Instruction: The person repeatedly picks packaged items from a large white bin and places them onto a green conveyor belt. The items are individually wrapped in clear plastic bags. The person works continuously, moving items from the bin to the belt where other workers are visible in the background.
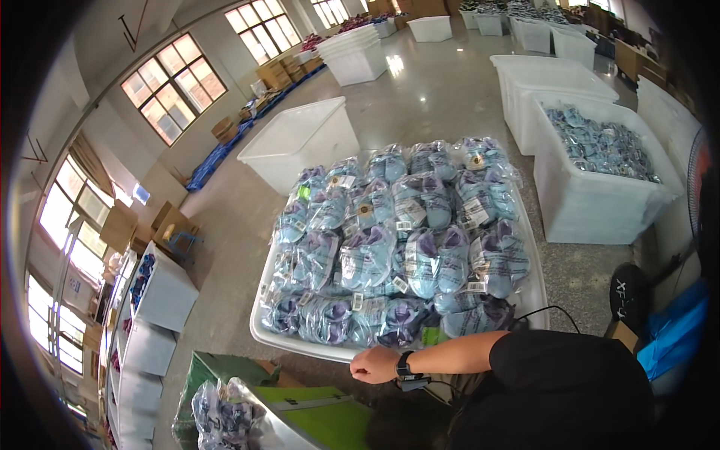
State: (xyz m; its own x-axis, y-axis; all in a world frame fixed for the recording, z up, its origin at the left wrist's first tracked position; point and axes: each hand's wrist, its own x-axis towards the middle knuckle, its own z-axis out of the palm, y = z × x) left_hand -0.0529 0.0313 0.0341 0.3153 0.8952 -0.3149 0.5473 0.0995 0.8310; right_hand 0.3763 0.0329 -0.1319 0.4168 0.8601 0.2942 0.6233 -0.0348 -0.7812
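My right hand (375,365) is closed beside the near rim of a large white bin (300,347). Its fingers curl under, so whatever they might hold is hidden. A dark watch-like device (405,369) with a cable is strapped round that wrist. Piled in the bin are many light-blue shoes with purple linings (367,255), packed in clear plastic bags with white labels. Below the hand, at the lower edge, are a bright green box panel (322,411) and more bagged shoes in grey and purple (225,412). My left hand does not show.
At right stands a white bin of bagged blue shoes (600,142), with a white bin (517,75) behind it. Another white bin (300,142) is beyond the pile. Filled bins (157,300) line the left. A blue bag (679,330) and dark shoe (628,296) are at right.
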